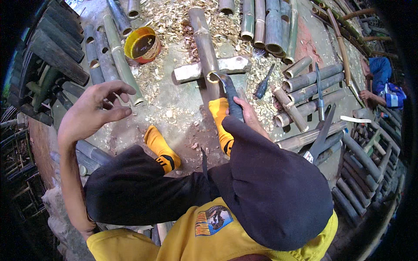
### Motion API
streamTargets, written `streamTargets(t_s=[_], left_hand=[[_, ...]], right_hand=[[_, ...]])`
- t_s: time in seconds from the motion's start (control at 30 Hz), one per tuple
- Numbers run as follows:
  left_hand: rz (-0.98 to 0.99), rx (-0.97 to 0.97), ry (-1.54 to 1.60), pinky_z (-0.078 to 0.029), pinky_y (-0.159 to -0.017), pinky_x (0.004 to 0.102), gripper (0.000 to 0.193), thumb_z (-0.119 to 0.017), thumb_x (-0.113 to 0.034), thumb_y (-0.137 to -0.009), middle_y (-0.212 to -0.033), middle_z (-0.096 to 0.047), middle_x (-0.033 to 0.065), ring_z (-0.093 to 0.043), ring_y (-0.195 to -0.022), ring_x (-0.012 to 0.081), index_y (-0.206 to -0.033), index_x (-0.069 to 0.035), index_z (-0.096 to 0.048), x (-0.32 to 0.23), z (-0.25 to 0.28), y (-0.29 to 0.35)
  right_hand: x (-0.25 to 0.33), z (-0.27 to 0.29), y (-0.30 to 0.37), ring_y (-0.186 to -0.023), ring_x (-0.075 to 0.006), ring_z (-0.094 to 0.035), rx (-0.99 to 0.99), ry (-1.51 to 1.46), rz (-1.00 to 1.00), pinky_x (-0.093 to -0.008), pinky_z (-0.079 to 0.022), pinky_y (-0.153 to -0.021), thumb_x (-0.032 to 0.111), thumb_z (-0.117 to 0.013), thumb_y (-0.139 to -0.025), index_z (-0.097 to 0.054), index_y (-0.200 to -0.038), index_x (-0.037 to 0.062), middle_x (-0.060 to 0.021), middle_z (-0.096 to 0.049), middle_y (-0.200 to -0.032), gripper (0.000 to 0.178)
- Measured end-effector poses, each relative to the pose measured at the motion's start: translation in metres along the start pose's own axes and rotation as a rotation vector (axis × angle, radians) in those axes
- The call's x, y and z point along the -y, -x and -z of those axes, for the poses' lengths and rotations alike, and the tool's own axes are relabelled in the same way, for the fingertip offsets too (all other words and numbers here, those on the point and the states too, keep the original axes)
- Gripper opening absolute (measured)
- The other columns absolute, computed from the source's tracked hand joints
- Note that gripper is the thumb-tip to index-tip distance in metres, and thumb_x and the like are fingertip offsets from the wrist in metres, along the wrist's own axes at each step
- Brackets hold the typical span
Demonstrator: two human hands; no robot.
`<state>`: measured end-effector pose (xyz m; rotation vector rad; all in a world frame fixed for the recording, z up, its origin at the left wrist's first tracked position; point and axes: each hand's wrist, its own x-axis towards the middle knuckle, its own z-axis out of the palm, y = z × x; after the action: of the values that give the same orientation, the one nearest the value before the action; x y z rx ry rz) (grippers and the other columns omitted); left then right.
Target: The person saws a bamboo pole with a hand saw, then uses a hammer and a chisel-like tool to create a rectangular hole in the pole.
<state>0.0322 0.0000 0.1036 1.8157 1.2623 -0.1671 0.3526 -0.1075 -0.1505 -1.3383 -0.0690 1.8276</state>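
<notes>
My left hand (93, 108) is raised in the air at the left, fingers loosely bent and apart, with nothing in it. My right hand (249, 114) grips a hooked carving knife by its dark wrapped handle (234, 102). The curved metal blade (222, 78) reaches to a round, pale-rimmed hole in a bamboo tube (203, 41). This tube lies lengthwise in front of me, resting across a whitish block (187, 73). My right foot in a yellow sock (220, 117) is at the tube's near end; my knee partly covers the right forearm.
Wood chips (167, 43) cover the ground around a yellow-and-red bucket (143, 45). Bamboo tubes (274, 26) lie at both sides. On the right are a dark-handled pointed tool (263, 85), a long knife (320, 91) and a saw (322, 135). A person (385, 85) crouches far right.
</notes>
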Motion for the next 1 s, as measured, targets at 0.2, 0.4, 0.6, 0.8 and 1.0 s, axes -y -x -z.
streamTargets(t_s=[0.2,0.4,0.6,0.8,1.0], left_hand=[[0.054,-0.004,0.047,-0.041,-0.065,0.0197,0.036,-0.066,-0.01,-0.072,-0.089,-0.053,0.0008,-0.047,-0.072,0.0048,-0.106,-0.003,-0.057,0.003,-0.003,0.0],[-0.015,-0.016,0.025,-0.04,-0.064,0.0192,0.037,-0.066,-0.015,-0.074,-0.088,-0.052,0.0005,-0.045,-0.07,0.0045,-0.107,-0.001,-0.057,0.011,-0.002,-0.006],[0.02,-0.009,0.033,-0.041,-0.065,0.0204,0.036,-0.066,-0.016,-0.074,-0.088,-0.052,0.0005,-0.045,-0.07,0.0043,-0.106,-0.001,-0.057,0.009,-0.003,-0.007],[0.002,-0.001,0.01,-0.041,-0.066,0.0213,0.036,-0.066,-0.014,-0.074,-0.088,-0.053,0.0007,-0.047,-0.071,0.0051,-0.106,-0.002,-0.057,0.009,-0.002,-0.009],[0.026,-0.006,0.001,-0.042,-0.066,0.0219,0.034,-0.064,-0.01,-0.073,-0.088,-0.053,0.0005,-0.049,-0.074,0.0065,-0.106,-0.003,-0.058,0.001,-0.003,-0.008]], right_hand=[[-0.014,-0.006,0.003,-0.051,-0.016,-0.057,-0.009,-0.139,-0.023,-0.0274,-0.048,-0.048,0.032,-0.056,-0.084,-0.055,-0.092,0.0056,-0.0077,-0.06,-0.066,0.027],[-0.024,-0.003,-0.005,-0.051,-0.0202,-0.057,0.012,-0.042,0.036,-0.0297,-0.048,-0.048,0.029,-0.052,-0.087,-0.049,-0.093,0.0033,-0.0114,-0.058,-0.069,0.027],[-0.034,-0.001,-0.017,-0.051,-0.0217,-0.057,0.042,0.09,0.114,-0.0315,-0.047,-0.046,0.031,-0.051,-0.088,-0.047,-0.095,0.0055,-0.0123,-0.057,-0.067,0.026],[-0.03,-0.007,-0.008,-0.052,-0.0152,-0.055,0.027,0.539,0.512,-0.0264,-0.045,-0.049,0.024,-0.054,-0.085,-0.05,-0.086,0.0031,-0.0082,-0.055,-0.065,0.022],[-0.008,-0.024,0.018,-0.052,-0.0121,-0.054,-0.054,0.358,0.242,-0.0262,-0.044,-0.051,0.021,-0.055,-0.084,-0.052,-0.085,0.0019,-0.0052,-0.055,-0.064,0.019]])
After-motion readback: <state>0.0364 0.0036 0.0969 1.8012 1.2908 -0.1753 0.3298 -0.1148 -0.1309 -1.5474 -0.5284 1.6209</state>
